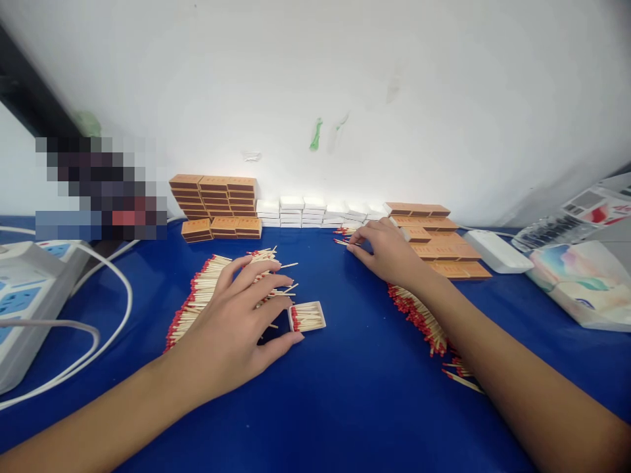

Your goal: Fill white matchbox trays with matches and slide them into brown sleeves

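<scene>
My left hand (pixel 241 305) reaches over a large heap of red-tipped matches (pixel 204 289), fingers spread. Its thumb and fingertips are at the left end of a small white matchbox tray (pixel 315 315), which holds several matches. I cannot tell whether they touch it. Farther back, my right hand (pixel 387 253) has thumb and index finger closed at a few loose matches (pixel 341 242), whose red tips stick out to the left. Another heap of matches (pixel 419 318) lies under my right forearm, partly hidden by it.
Orange matchboxes (pixel 217 197) are stacked at the back left, with more orange matchboxes (pixel 444 246) at the right. White trays (pixel 296 213) line the wall between them. A power strip (pixel 34 295) with white cables is left; a white adapter (pixel 497 251) and tissue pack (pixel 582 282) are right.
</scene>
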`<state>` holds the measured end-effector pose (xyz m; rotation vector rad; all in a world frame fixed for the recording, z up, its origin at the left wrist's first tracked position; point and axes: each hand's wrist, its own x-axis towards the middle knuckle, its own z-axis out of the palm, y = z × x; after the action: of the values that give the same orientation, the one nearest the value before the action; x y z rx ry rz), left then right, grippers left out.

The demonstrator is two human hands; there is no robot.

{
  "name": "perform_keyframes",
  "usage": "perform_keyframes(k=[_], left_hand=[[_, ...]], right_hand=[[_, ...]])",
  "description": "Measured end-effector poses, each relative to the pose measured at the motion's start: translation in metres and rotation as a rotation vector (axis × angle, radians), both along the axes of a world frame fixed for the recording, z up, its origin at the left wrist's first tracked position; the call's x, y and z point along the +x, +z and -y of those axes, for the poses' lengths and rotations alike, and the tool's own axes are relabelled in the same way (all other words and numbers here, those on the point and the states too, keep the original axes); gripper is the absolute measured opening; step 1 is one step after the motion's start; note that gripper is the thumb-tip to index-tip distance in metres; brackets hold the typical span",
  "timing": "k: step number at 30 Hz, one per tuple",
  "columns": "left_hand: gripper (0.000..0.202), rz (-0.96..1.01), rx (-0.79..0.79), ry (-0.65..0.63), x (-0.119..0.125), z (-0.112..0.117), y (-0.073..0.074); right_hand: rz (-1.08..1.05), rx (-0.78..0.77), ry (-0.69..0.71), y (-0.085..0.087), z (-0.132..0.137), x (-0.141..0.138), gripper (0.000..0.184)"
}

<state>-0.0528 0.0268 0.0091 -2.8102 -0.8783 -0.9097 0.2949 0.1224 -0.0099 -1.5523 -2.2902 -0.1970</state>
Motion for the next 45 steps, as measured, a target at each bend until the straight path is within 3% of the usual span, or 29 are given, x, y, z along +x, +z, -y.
perform_keyframes(k=[9, 14, 20, 24, 45], left_hand=[[0.021, -0.002, 0.009, -0.001, -0.001, -0.002, -0.001], [0.021, -0.011, 0.038, 0.041, -0.002, -0.001, -0.001], [0.021, -0.008, 0.031, 0.116, -0.002, -0.001, 0.001], [0.022, -0.017, 0.029, 0.116, -0.003, -0.002, -0.001], [0.02, -0.024, 0.039, 0.053, 0.0, 0.0, 0.002]], right_hand=[[0.038, -0.069, -0.005, 0.005, 0.001, -0.004, 0.018], [-0.044, -0.061, 0.074, 0.017, 0.02, -0.009, 0.016], [-0.147, -0.092, 0.378, 0.039, 0.074, -0.057, 0.013], [-0.054, -0.086, 0.414, 0.038, 0.094, -0.085, 0.013], [-0.187, -0.207, 0.492, 0.036, 0.096, -0.09, 0.008]])
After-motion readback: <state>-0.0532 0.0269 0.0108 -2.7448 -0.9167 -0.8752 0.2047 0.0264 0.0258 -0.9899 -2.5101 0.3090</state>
